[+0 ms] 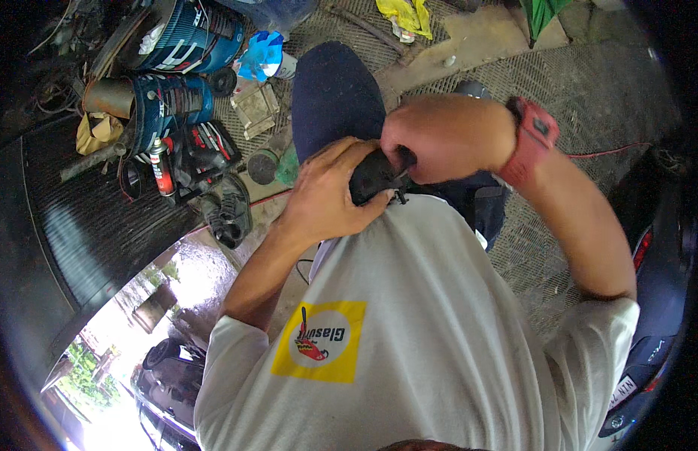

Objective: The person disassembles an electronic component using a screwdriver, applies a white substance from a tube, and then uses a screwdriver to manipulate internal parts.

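Note:
A small black rounded part (369, 177) rests against my lap, just above the hem of my pale shirt. My left hand (328, 184) curls round its left side, with the thumb along the lower edge. From the right, my right hand (431, 139) is bent into a fist over the same part. A thin metal piece, perhaps a tool tip (403, 174), shows between its fingers and points at the black part. Most of what that fist holds is hidden. A red watch (534, 135) is on my right wrist.
Blue buckets (176, 105), a red spray can (162, 167) and black bottles (206, 154) stand at the left. A dark shoe (230, 210) lies below them. A yellow bag (405, 16) is on the floor ahead, and a dark car (642, 331) stands at the right.

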The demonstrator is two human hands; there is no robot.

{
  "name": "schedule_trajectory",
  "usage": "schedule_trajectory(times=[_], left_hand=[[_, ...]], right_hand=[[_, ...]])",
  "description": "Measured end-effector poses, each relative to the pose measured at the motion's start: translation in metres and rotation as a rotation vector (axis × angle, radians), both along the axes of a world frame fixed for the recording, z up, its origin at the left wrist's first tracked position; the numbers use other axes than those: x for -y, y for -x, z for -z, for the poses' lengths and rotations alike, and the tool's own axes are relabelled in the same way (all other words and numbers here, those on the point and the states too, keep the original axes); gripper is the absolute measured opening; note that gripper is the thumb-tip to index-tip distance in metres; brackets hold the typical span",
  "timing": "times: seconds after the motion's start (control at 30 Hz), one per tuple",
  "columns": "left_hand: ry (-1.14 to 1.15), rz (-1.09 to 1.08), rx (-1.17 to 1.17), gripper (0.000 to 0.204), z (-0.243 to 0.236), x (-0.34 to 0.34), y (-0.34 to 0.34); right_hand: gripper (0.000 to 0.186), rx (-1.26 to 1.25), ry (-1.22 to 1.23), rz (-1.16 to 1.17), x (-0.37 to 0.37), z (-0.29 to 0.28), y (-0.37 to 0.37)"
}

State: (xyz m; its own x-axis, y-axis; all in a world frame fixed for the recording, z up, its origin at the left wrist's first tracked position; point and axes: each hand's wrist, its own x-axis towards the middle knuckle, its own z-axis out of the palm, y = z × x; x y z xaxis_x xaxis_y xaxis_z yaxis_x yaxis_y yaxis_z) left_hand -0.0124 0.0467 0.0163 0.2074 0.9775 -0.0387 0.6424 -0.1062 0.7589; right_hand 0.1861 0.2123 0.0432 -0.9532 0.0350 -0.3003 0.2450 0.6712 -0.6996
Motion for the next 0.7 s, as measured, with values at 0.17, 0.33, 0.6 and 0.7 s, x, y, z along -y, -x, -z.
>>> schedule_trajectory(times=[0.17,0.33,0.6,0.7], left_hand=[[-0.038,-0.016,0.043,0.051,0.004,0.003,0.006],[-0.033,-0.001,0.062,0.053,0.004,0.004,0.009],[-0.053,-0.006,0.04,0.058,0.007,0.011,0.011],[-0.104,0.018,0.011,0.062,0.01,0.013,0.009]], right_hand=[[0.014,0.213,0.109,-0.105,-0.017,-0.006,0.029],[0.015,-0.234,-0.093,-0.149,-0.018,0.009,0.03],[0.02,-0.219,-0.048,-0.008,-0.005,0.021,0.021],[0.024,-0.202,0.079,-0.039,-0.014,0.029,0.019]])
